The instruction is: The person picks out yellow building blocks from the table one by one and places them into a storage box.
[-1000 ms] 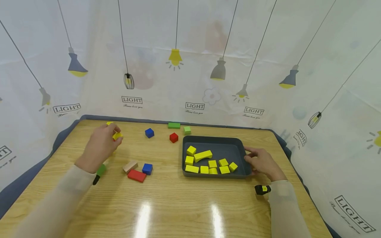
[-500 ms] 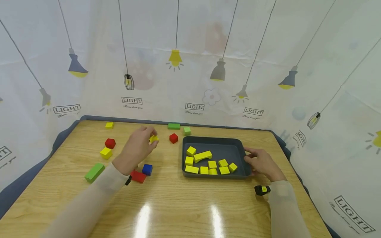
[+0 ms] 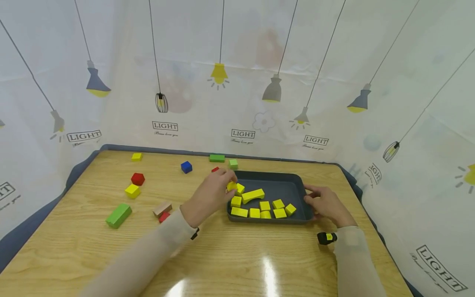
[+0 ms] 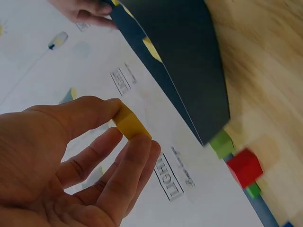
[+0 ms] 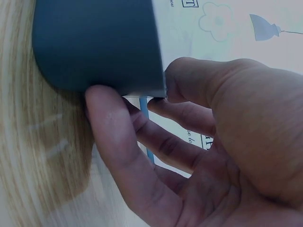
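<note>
My left hand (image 3: 211,194) pinches a small yellow block (image 4: 129,122) between thumb and fingertips, over the left rim of the dark grey tray (image 3: 282,185). In the left wrist view the tray's underside and wall (image 4: 189,56) fill the top. Several yellow blocks lie inside the tray, mostly along its left and front, among them a long arched block (image 3: 253,194). At the tray's right end my right hand (image 3: 328,204) holds the edge. The right wrist view shows the thumb at the rim and the fingers against the outer wall (image 5: 99,47).
On the table's left stand a yellow block (image 3: 132,191), a red block (image 3: 137,179), a long green block (image 3: 118,215) and a far yellow block (image 3: 137,156). A wooden block (image 3: 162,208) lies nearer. Behind are blue (image 3: 186,167), green (image 3: 217,158) and light green (image 3: 233,164) blocks.
My left hand has carried the yellow block rightward from the table's far left to the tray's left rim. The right hand and the tray have stayed in place.
</note>
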`<state>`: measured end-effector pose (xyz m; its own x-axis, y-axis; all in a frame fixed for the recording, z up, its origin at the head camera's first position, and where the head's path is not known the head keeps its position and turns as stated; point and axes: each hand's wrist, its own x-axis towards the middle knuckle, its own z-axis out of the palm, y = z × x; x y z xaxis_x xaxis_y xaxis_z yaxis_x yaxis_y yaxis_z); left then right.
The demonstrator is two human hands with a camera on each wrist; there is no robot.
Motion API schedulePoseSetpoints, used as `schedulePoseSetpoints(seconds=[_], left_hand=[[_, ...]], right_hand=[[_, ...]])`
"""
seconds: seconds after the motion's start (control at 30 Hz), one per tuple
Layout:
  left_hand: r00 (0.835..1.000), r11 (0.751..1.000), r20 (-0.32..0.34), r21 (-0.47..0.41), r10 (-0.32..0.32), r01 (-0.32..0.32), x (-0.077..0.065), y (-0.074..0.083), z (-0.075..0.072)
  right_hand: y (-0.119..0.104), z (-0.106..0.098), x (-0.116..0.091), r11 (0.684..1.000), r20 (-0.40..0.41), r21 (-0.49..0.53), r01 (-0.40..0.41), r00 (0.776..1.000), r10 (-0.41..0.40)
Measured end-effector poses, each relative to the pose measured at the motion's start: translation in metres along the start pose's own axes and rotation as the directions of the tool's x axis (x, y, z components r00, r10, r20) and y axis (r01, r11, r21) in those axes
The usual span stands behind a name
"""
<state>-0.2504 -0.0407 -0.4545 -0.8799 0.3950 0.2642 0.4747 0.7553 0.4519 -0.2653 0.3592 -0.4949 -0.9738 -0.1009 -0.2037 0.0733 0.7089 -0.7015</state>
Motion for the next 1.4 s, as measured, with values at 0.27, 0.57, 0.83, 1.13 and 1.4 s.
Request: schedulePoseSetpoints(seconds=[0.27, 0.57, 0.83, 1.13, 1.4], left_hand=[[0.995, 0.998, 0.078, -0.023, 0.062, -0.06, 0.005, 0.023, 0.028], [0.991, 0.997, 0.111, 0.0, 0.076, -0.076, 0.004, 0.033, 0.045], [0.994, 0.997, 0.083, -0.032, 0.073, -0.07, -0.002, 0.028, 0.047], [0.999, 0.999, 0.046, -0.048, 0.023, -0.021, -0.009, 0.017, 0.032], [0.997, 0.997, -0.05, 0.03, -0.066, 0.068, -0.018, -0.013, 0.01]], right_hand=[[0.0, 0.0, -0.001, 1.0, -0.001, -0.002, -0.004, 1.0, 0.004], [-0.001, 0.0, 0.001, 1.0, 0.001, 0.002, -0.003, 1.0, 0.003], [0.002, 0.001, 0.002, 1.0, 0.008, 0.003, -0.008, 1.0, 0.008], [0.004, -0.002, 0.0, 1.0, 0.012, 0.025, 0.0, 1.0, -0.001], [0.001, -0.001, 0.0, 1.0, 0.011, 0.019, 0.014, 1.0, -0.014]])
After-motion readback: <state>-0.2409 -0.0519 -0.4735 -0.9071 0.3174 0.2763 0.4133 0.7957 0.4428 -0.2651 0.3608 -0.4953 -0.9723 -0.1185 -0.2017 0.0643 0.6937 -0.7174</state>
